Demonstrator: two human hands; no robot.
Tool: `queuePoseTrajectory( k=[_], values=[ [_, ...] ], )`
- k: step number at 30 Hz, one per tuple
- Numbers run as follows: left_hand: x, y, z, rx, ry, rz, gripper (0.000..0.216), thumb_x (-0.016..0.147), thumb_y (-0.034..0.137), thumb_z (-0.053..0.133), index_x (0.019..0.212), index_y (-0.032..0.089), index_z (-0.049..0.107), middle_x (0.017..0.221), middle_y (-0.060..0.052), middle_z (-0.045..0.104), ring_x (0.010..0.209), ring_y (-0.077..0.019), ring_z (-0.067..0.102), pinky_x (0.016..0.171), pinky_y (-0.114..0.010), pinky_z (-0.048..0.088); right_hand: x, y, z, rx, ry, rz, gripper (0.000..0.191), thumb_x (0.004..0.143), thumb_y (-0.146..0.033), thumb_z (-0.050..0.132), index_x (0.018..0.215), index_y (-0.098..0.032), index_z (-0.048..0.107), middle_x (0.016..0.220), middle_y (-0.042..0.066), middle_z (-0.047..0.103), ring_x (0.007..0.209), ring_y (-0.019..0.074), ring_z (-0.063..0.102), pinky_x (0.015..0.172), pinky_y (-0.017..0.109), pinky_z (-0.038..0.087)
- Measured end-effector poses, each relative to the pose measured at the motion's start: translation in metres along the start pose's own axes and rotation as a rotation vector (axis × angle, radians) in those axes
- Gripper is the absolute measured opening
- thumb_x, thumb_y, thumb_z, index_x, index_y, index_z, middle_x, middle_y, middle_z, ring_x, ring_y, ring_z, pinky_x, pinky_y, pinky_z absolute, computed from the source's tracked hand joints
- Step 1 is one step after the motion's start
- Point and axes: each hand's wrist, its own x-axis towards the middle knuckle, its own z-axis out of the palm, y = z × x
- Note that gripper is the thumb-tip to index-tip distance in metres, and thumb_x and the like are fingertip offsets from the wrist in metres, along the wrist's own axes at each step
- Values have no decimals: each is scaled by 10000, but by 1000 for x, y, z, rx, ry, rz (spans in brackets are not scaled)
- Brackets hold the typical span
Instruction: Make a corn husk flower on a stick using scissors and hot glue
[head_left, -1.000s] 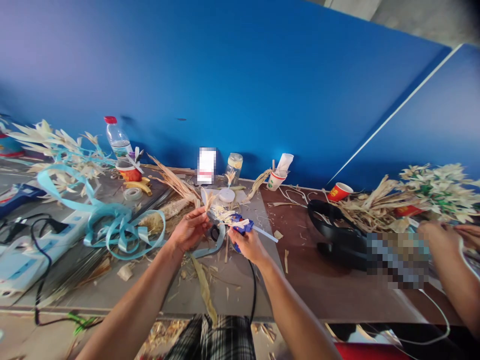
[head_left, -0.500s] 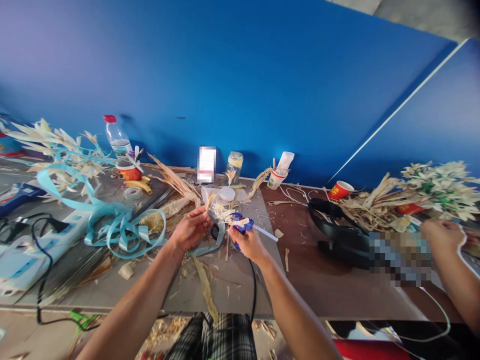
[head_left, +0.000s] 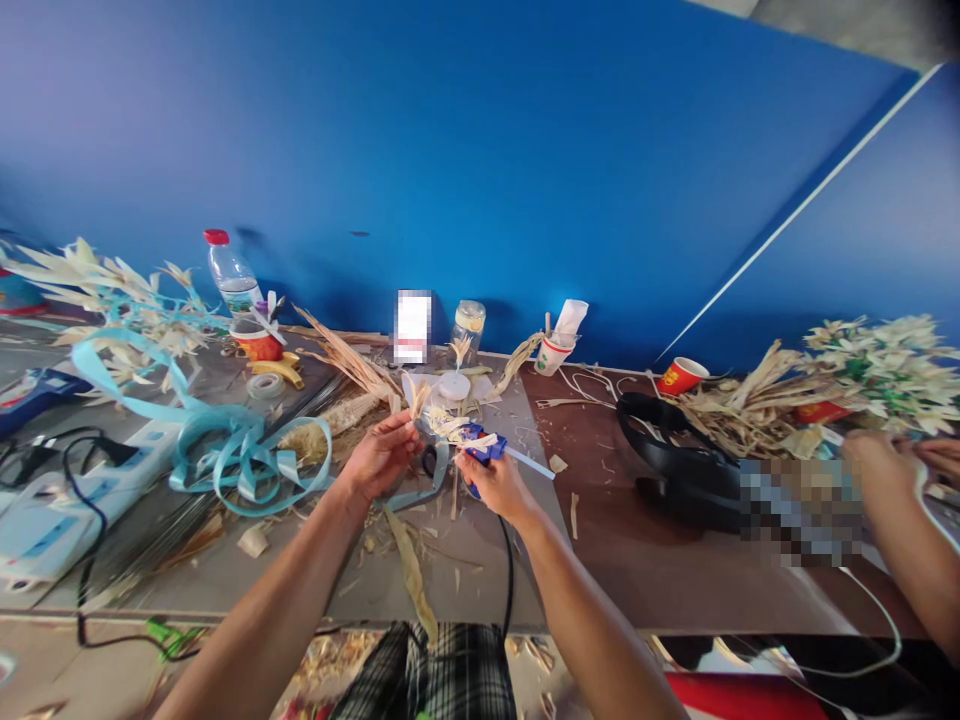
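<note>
Over the middle of the table my left hand [head_left: 386,452] is closed, its fingertips pinching a pale corn husk flower [head_left: 421,400]. My right hand [head_left: 496,486] wraps round a blue hot glue gun [head_left: 487,446]. A translucent glue stick [head_left: 531,464] pokes out behind the gun, and a black cord hangs below it. Pale husk pieces [head_left: 448,427] lie between the two hands, partly over the gun; what the nozzle touches cannot be made out. Just beyond them are a white round lid [head_left: 454,386] and a small husk flower [head_left: 462,350] standing upright.
Looped blue ribbon [head_left: 225,455] and a white power strip [head_left: 112,500] lie left. Dried husks [head_left: 352,360], a glass jar [head_left: 469,322] and a white cup [head_left: 553,355] stand toward the blue wall. Right are a black headset [head_left: 675,460] and a co-worker's hand [head_left: 881,465].
Both my hands keep nearly the same pose and hold the same things. The view has shifted very slightly, and the co-worker's hands at the right have moved a little.
</note>
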Motion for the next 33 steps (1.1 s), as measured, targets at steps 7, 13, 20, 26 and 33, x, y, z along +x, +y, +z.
queuePoseTrajectory(
  k=[7,13,20,26,33],
  values=[
    [0,1,0,-12,-19,18,196,642,128,729,814,123,634,573,17,549,508,-64,497,634,-245,494,-2,-3,-3,26,-2,-4,324,805,-471,493,642,-192,475,513,-33,435,477,97,386,469,228,307],
    [0,0,1,-11,-6,-10,188,646,119,727,813,118,641,577,16,548,505,-57,491,637,-243,499,1,0,-5,38,28,-3,361,803,-467,497,576,-192,443,493,-31,425,468,94,380,475,232,302],
    [0,2,0,-28,-14,7,150,659,105,711,779,127,623,579,17,547,514,-64,497,643,-258,498,-1,0,-5,65,14,8,279,776,-439,539,658,-186,512,522,-38,449,492,97,396,494,226,319],
    [0,4,2,0,-16,10,142,658,127,716,750,140,609,580,23,536,511,-59,485,628,-241,490,-1,-2,-22,67,171,116,369,794,-508,482,651,-172,534,621,5,516,550,117,444,487,228,327],
    [0,1,1,-15,-14,28,158,641,115,713,755,165,615,541,35,531,504,-70,486,635,-266,495,6,15,-37,-624,500,255,313,753,-364,559,955,-126,578,943,139,564,895,258,540,764,350,406]
  ],
)
